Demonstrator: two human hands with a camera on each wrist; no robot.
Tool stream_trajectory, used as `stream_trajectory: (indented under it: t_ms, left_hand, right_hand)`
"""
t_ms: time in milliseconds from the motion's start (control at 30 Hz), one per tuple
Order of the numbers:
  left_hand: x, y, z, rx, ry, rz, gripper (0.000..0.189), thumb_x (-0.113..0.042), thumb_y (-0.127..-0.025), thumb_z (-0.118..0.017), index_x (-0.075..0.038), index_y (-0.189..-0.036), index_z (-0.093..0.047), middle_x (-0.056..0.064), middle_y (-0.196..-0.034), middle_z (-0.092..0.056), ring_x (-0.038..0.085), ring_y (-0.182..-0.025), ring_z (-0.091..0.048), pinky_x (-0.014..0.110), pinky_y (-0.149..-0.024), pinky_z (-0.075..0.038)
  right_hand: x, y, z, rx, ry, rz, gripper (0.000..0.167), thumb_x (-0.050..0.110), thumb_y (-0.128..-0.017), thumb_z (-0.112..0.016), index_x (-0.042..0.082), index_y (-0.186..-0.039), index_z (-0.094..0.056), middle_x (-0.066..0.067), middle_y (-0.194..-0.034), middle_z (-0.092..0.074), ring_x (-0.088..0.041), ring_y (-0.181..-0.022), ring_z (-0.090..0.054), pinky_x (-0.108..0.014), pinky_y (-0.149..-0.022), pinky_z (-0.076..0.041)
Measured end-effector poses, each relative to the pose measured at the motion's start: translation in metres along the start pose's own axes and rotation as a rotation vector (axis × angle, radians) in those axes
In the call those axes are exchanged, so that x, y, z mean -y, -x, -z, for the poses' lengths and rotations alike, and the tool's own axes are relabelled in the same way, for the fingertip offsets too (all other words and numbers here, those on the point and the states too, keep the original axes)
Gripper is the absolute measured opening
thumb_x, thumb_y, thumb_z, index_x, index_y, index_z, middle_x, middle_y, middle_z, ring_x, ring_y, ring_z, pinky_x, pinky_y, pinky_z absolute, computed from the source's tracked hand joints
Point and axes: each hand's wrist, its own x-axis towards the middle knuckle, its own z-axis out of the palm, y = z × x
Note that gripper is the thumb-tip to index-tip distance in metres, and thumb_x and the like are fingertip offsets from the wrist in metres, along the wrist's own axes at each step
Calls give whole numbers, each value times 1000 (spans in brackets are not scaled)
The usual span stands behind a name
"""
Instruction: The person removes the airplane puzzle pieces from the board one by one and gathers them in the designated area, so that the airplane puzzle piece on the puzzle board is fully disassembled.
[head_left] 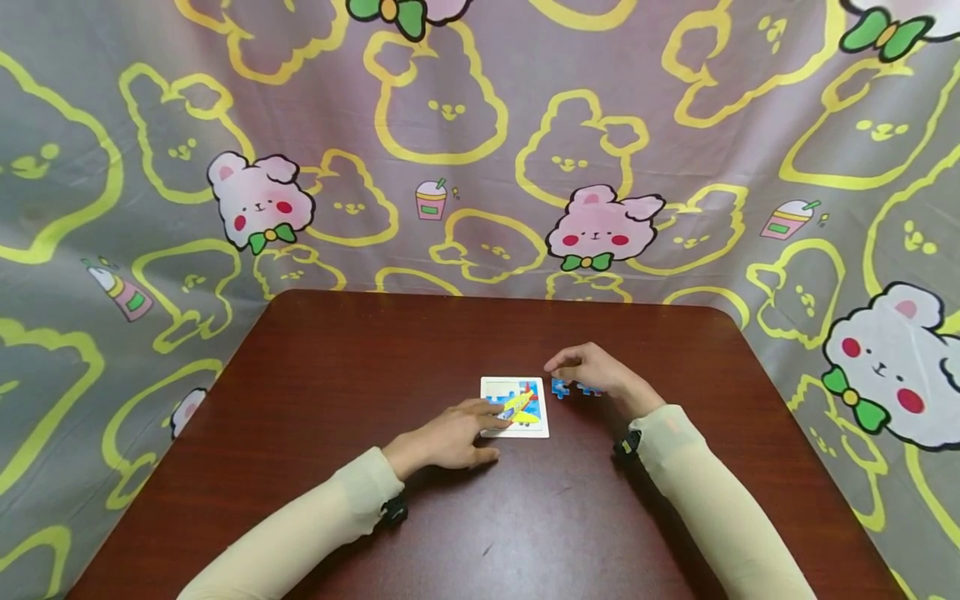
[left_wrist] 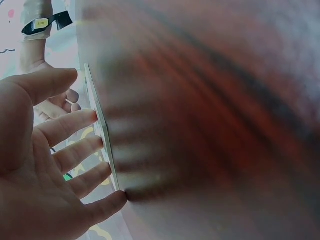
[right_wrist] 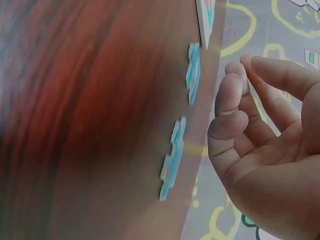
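Observation:
A white-framed jigsaw puzzle board (head_left: 546, 408) with a yellow airplane on blue lies mid-table, part of its upper left bare. My left hand (head_left: 455, 433) rests its fingers on the board's left side; the left wrist view shows that hand (left_wrist: 55, 155) with spread fingers touching the board's edge (left_wrist: 106, 135). Just right of the board lie two loose blue puzzle pieces, the nearer piece (head_left: 560, 388) and the farther piece (head_left: 589, 390). Above them hovers my right hand (head_left: 596, 371), fingers loosely bent. In the right wrist view, no piece shows between its fingertips (right_wrist: 230, 92).
The dark red-brown wooden table (head_left: 360, 350) extends around both hands. A cloth curtain (head_left: 480, 167) with cartoon bears and rabbits hangs behind the table and along both sides. Each wrist carries a black strap with a small device, such as the right wristband (head_left: 627, 445).

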Motion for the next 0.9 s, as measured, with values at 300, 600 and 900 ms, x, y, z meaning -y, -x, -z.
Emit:
stream_trajectory:
  t_ms: [300,600,900]
  left_hand:
    - [1,0,-1,-29,-17,-27,52,-34,-91,-68,-17,-139,-60,9,-152,-50,35,-145,-40,59,-112,-39]
    - [1,0,-1,-18,-6,-22,51,-34,-92,-67,-16,-140,-60,8,-153,-49,35,-146,-38,60,-111,-39]
    - [1,0,0,-18,-6,-23,51,-33,-92,-67,-16,-140,-60,8,-153,-49,35,-146,-38,59,-112,-38]
  right_hand:
    - [9,-7,-15,19,-21,-18,17,13,-94,-66,11,-108,-76,-11,-96,-74,-20,-76,-60,-27,-61,-46]
    - [10,-14,-26,31,-15,-12,17,11,-93,-66,10,-106,-76,-7,-86,-71,-19,-70,-59,-28,-58,-47]
    - [13,-16,-30,36,-22,-28,16,11,-94,-65,10,-106,-76,-9,-82,-69,-18,-64,-56,-28,-54,-46]
